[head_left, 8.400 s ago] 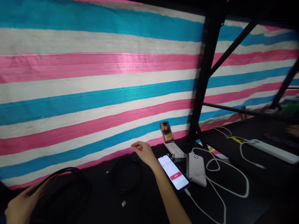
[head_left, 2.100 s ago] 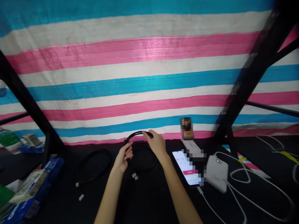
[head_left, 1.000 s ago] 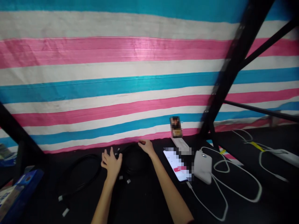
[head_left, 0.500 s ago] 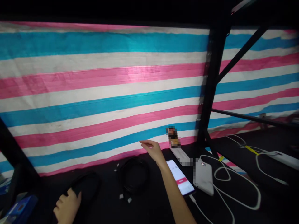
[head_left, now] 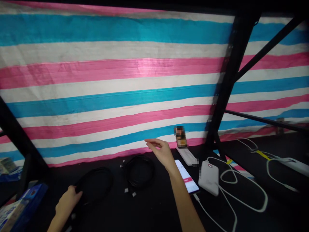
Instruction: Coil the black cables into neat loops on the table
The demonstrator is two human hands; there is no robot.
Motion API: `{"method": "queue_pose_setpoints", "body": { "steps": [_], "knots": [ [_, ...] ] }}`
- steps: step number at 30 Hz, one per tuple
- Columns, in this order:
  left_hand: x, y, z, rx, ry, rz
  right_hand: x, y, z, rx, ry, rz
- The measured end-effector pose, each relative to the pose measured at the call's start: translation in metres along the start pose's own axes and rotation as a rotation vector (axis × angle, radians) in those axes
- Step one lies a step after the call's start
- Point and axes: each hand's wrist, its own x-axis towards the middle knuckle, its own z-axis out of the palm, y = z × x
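Left hand (head_left: pixel 69 199): at the left edge of the left cable coil (head_left: pixel 103 169); whether it grips, cannot be told.
Right hand (head_left: pixel 156 146): thumb and fingers narrowly parted, near the right cable coil (head_left: pixel 141 185).
Phone (head_left: pixel 189 182): partly behind right forearm (head_left: pixel 183 199), near power bank (head_left: pixel 209 178).

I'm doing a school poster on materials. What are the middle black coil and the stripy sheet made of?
Middle black coil: probably rubbery plastic, fairly matte; it bends in smooth loops. Stripy sheet: likely thin plastic, slightly shiny; it wrinkles and catches light.
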Motion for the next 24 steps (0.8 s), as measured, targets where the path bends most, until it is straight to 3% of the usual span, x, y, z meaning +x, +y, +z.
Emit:
{"method": "queue_pose_setpoints", "body": {
  "steps": [4, 7, 11, 13, 16, 19, 24],
  "knots": [
    [-0.011, 0.015, -0.004, 0.036, 0.099, 0.045, -0.003, -0.002, 0.003, -0.036, -0.02, -0.022],
    [-0.015, 0.022, -0.006, 0.059, 0.159, -0.014, -0.003, -0.003, 0.004, -0.055, -0.022, -0.005],
    [-0.006, 0.014, -0.012, -0.004, 0.056, -0.204, -0.003, -0.003, 0.004, -0.049, -0.028, 0.01],
    [-0.001, 0.007, -0.016, -0.097, -0.049, -0.208, -0.003, -0.001, 0.005, -0.05, -0.034, 0.013],
    [-0.002, 0.004, -0.026, -0.296, -0.148, -0.114, -0.002, 0.001, 0.008, -0.067, -0.052, 0.014],
    [-0.014, 0.012, -0.044, -0.523, -0.124, 0.039, -0.003, 0.003, 0.013, -0.083, -0.079, 0.011],
    [-0.058, 0.05, -0.1, -0.854, -0.058, 0.257, -0.009, 0.006, 0.027, -0.056, -0.232, 0.02]
  ]
}}
